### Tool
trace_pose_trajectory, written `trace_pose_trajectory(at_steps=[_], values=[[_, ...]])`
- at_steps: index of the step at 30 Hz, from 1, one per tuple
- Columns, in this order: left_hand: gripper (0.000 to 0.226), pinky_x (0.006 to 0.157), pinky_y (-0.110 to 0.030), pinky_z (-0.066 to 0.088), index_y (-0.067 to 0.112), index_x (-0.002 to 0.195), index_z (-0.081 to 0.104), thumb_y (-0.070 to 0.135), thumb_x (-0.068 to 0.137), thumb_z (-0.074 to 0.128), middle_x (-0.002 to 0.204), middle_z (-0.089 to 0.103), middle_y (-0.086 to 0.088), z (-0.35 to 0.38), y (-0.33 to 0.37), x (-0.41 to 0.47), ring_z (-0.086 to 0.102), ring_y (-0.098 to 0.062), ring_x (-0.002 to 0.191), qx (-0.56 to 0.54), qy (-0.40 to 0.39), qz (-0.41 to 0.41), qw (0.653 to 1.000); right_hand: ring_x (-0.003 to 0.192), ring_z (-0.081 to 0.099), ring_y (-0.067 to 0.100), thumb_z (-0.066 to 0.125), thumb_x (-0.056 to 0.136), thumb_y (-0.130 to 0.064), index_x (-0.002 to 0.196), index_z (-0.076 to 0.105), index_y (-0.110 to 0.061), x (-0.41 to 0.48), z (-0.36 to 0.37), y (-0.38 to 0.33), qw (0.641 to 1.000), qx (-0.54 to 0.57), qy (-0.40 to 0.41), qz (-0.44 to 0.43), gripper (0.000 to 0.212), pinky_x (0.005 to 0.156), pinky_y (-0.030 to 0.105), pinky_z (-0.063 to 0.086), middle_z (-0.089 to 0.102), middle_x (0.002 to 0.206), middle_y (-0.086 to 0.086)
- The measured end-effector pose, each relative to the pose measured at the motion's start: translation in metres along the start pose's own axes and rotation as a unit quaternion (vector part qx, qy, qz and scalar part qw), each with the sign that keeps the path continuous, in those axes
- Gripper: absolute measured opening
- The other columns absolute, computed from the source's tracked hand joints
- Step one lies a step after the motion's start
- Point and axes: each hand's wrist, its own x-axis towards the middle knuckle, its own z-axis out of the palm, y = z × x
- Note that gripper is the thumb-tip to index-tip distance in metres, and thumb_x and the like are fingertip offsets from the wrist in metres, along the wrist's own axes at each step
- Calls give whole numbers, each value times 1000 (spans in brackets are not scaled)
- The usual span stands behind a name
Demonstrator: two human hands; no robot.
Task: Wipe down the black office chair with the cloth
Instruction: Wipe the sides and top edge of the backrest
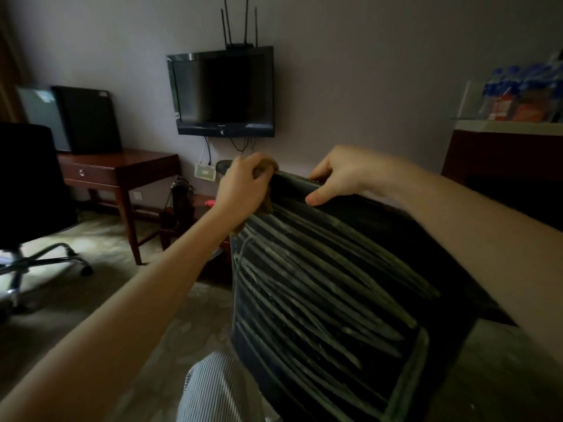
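The black office chair point(335, 284) fills the lower middle, seen from behind its backrest, which is streaked with pale dusty lines. My left hand point(240, 184) grips a brown cloth point(266, 205) and presses it on the top left corner of the backrest. My right hand point(338, 175) holds the top edge of the backrest just to the right, fingers over the far side and thumb on the near face. Most of the cloth is hidden under my left hand.
A second black swivel chair point(30, 190) stands at the left. A wooden desk point(122, 175) with dark panels is against the wall. A wall-mounted TV point(224, 92) hangs ahead. A cabinet point(502, 159) with packaged bottles is at the right. My striped trouser leg point(213, 391) is below.
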Motion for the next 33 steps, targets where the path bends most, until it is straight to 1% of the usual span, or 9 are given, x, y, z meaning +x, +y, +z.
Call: trace_pose_trajectory(at_steps=[2, 4, 8, 12, 16, 21, 25, 29, 33], values=[[19, 71, -13, 35, 22, 109, 58, 20, 97, 44, 109, 50, -2, -3, -3, 3, 50, -13, 93, 18, -3, 17, 1000, 106, 56, 19, 67, 83, -33, 131, 53, -22, -1, -11, -1, 995, 1, -102, -2, 51, 88, 32, 47, 59, 116, -1], [17, 72, -15, 37, 25, 105, 57, 20, 97, 43, 108, 51, -2, -8, -8, 9, 50, -13, 94, 28, -19, 24, 999, 102, 57, 17, 65, 83, -34, 134, 48, -23, 0, -17, 4, 989, 14, -145, -11, 55, 83, 31, 50, 58, 112, -4], [19, 72, -21, 42, 20, 104, 60, 19, 98, 42, 99, 59, 0, -7, -21, 31, 55, -11, 85, 23, -4, -30, 999, 90, 51, 8, 65, 85, -22, 138, 42, -28, 13, -12, 16, 988, 99, -115, -34, 58, 68, 25, 46, 52, 102, -12], [20, 81, -33, 50, 20, 102, 61, 19, 98, 42, 96, 61, -1, -8, -41, 53, 58, -15, 86, 18, 6, -81, 997, 101, 55, 16, 66, 85, -21, 138, 43, -26, 33, -2, 14, 986, 134, -82, -64, 57, 78, 29, 49, 54, 124, -1], [17, 78, -40, 55, 19, 98, 61, 17, 97, 44, 96, 60, -2, -4, -52, 71, 61, -24, 89, -35, 9, -124, 992, 87, 59, 13, 69, 81, -24, 137, 47, -26, 57, 10, 5, 983, 163, -38, -77, 60, 58, 19, 47, 57, 121, 0], [17, 78, -32, 52, 15, 96, 60, 12, 97, 43, 96, 58, -4, 9, -66, 93, 58, -19, 88, -58, 19, -151, 987, 96, 63, 23, 75, 71, -29, 127, 57, -28, 96, 22, 8, 978, 200, 16, -60, 59, 87, 37, 53, 61, 120, 3], [18, 85, -32, 48, 14, 95, 60, 7, 96, 43, 95, 58, 0, 16, -64, 94, 56, -14, 89, -72, 5, -138, 988, 97, 62, 22, 77, 67, -29, 121, 61, -29, 113, 24, 16, 976, 210, 31, -46, 57, 90, 39, 52, 62, 114, 1], [22, 87, -34, 50, 21, 94, 60, 8, 97, 42, 105, 59, -8, 11, -53, 78, 59, -22, 97, -82, -44, -99, 991, 103, 58, 23, 75, 64, -33, 121, 60, -30, 112, 29, 25, 973, 218, 41, -63, 59, 91, 40, 50, 60, 120, 2], [21, 84, -27, 51, 16, 100, 59, 5, 96, 41, 100, 59, 0, 10, -32, 60, 59, -12, 93, -92, -83, -60, 991, 105, 57, 21, 71, 69, -37, 125, 58, -34, 97, 27, 38, 975, 201, 38, -87, 58, 93, 41, 47, 60, 121, -2]])
